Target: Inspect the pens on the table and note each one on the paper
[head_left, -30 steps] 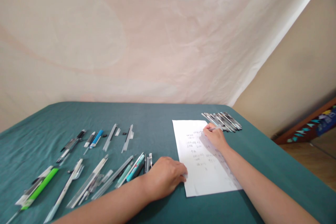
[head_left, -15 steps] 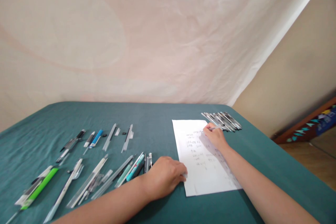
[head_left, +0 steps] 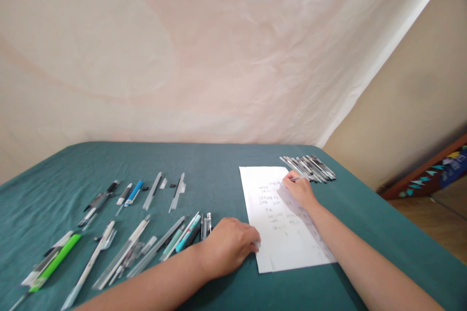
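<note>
My right hand (head_left: 299, 190) is closed around a pen (head_left: 301, 177), its fingers near the top of a white sheet of paper (head_left: 288, 243). Handwritten lines in dark ink cover much of the sheet. At the paper's left edge rests my left hand (head_left: 231, 243), fingers curled together. Something small and pale shows at its fingertips, too unclear to name. Just left of that hand lie a turquoise pen (head_left: 189, 233) and several other pens, partly hidden by the wrist and forearm.
A row of pens (head_left: 310, 169) lies beyond the sheet at the right. Disassembled pens, clear barrels (head_left: 152, 190) and caps are spread across the left side of the green-covered table (head_left: 219, 170), among them a bright green pen (head_left: 54, 263). A pale cloth (head_left: 204, 58) hangs behind.
</note>
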Demonstrator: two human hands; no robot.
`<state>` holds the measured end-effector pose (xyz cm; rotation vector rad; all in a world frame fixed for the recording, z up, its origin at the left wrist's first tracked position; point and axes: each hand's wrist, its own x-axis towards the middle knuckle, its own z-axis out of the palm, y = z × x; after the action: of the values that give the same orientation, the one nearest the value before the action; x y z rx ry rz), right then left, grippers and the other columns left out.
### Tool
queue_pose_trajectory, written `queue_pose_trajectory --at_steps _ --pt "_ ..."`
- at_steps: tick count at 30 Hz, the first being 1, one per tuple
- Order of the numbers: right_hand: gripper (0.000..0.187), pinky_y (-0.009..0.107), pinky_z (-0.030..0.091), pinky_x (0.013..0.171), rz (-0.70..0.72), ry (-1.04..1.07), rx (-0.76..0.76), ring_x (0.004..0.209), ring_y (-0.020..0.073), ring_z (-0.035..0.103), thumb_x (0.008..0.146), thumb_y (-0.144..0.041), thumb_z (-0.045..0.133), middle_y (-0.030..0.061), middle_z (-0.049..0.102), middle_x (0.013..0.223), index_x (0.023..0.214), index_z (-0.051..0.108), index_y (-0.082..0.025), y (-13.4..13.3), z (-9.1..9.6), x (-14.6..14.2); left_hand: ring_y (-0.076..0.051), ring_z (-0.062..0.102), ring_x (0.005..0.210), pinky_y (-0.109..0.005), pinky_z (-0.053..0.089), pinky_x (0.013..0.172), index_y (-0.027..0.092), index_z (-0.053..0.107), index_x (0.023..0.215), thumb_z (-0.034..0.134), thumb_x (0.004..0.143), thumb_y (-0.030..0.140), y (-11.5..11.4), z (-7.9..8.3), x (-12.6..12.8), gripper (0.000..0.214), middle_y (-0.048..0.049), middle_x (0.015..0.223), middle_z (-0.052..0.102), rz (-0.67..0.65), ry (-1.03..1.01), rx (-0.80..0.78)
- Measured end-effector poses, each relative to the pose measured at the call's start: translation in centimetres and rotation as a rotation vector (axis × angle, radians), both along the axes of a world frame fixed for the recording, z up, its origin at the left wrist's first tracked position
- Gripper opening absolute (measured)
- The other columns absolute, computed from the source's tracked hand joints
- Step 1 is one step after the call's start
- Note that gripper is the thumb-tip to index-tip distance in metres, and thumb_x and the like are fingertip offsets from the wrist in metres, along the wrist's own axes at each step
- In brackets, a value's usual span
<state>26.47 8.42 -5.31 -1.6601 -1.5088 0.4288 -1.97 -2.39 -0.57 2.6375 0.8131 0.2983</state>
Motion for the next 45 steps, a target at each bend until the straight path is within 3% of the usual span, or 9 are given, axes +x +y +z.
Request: queue_pose_trajectory --at_steps 4,9,12,14,17,21,35,41,45 --pt "0.017 0.023 0.032 0.045 0.022 0.129 -0.010 0.049 0.0126 0.045 0.072 -0.035 0.054 -0.0014 0.053 0.053 0.069 0.057 -0.018 0.1 0.2 0.0 -0.020 0.066 0.084 -0.026 0.043 0.074 0.021 0.067 0.092 0.053 0.087 0.025 0.0 0.1 0.0 0.015 -0.0020 0.090 0.072 0.039 -0.116 -0.123" --pt "0.034 0.021 0.029 0.039 0.124 0.301 -0.039 0.045 0.0095 0.041 0.078 -0.050 0.055 -0.0021 0.052 0.058 0.089 0.057 -0.017 -0.4 1.5 -0.4 -0.018 0.065 0.080 -0.025 0.046 0.072 0.017 0.069 0.086 0.061 0.081 0.028 0.8 0.6 0.2 0.014 -0.0032 0.088 0.071 0.306 -0.532 -0.566" --pt "0.036 0.020 0.029 0.041 0.255 0.389 -0.069 0.049 0.0086 0.040 0.078 -0.050 0.060 -0.0030 0.049 0.059 0.092 0.059 -0.017 -1.9 3.2 -1.8 -0.018 0.065 0.072 -0.025 0.046 0.063 0.013 0.066 0.091 0.063 0.078 0.033 1.8 0.6 0.1 0.023 -0.0052 0.079 0.070 0.388 -0.735 -0.830" --pt "0.033 0.020 0.031 0.043 0.466 0.581 -0.136 0.058 0.0102 0.047 0.082 -0.047 0.058 0.0017 0.055 0.073 0.097 0.058 -0.017 -3.3 4.3 -3.3 -0.017 0.066 0.068 -0.025 0.045 0.059 0.012 0.065 0.095 0.064 0.078 0.036 2.3 0.4 0.0 0.029 -0.0067 0.082 0.069 0.409 -0.802 -0.903" --pt "0.026 0.021 0.033 0.045 0.630 0.743 -0.222 0.060 0.0107 0.050 0.086 -0.043 0.055 0.0022 0.058 0.075 0.093 0.055 -0.019 -5.1 5.4 -5.5 -0.017 0.066 0.068 -0.024 0.045 0.058 0.012 0.066 0.092 0.066 0.076 0.037 2.7 -0.1 -0.2 0.030 -0.0081 0.090 0.068 0.434 -0.806 -0.887" --pt "0.023 0.021 0.033 0.046 0.720 0.712 -0.250 0.058 0.0106 0.051 0.087 -0.041 0.056 0.0014 0.060 0.070 0.087 0.051 -0.018 -6.4 5.8 -6.9 -0.016 0.065 0.067 -0.023 0.045 0.057 0.012 0.067 0.096 0.064 0.078 0.038 2.5 -0.6 -0.2 0.032 -0.0064 0.085 0.069 0.443 -0.734 -0.872" --pt "0.027 0.021 0.039 0.052 0.754 0.548 -0.322 0.059 0.0100 0.055 0.075 -0.038 0.070 0.0011 0.064 0.070 0.086 0.061 -0.016 -7.6 4.9 -8.6 -0.010 0.050 0.052 -0.020 0.039 0.052 0.014 0.060 0.088 0.045 0.088 0.050 2.1 -0.3 -0.2 0.039 0.0026 0.058 0.055 0.374 -0.553 -0.815" --pt "0.024 0.022 0.041 0.055 0.724 0.423 -0.224 0.061 0.0104 0.051 0.083 -0.039 0.061 -0.0014 0.057 0.073 0.096 0.061 -0.019 -9.0 5.5 -9.6 -0.013 0.052 0.074 -0.021 0.039 0.069 0.016 0.062 0.082 0.039 0.092 0.037 3.0 2.1 -1.6 0.033 0.0004 0.077 0.057 0.358 -0.404 -0.424" --pt "0.014 0.023 0.040 0.058 0.663 0.223 -0.146 0.064 0.0115 0.051 0.083 -0.034 0.060 -0.0020 0.058 0.072 0.089 0.060 -0.021 -9.7 6.1 -9.8 -0.013 0.053 0.072 -0.020 0.037 0.068 0.018 0.063 0.084 0.036 0.093 0.037 4.2 4.4 -3.6 0.035 0.0009 0.075 0.056 0.236 -0.212 -0.386"
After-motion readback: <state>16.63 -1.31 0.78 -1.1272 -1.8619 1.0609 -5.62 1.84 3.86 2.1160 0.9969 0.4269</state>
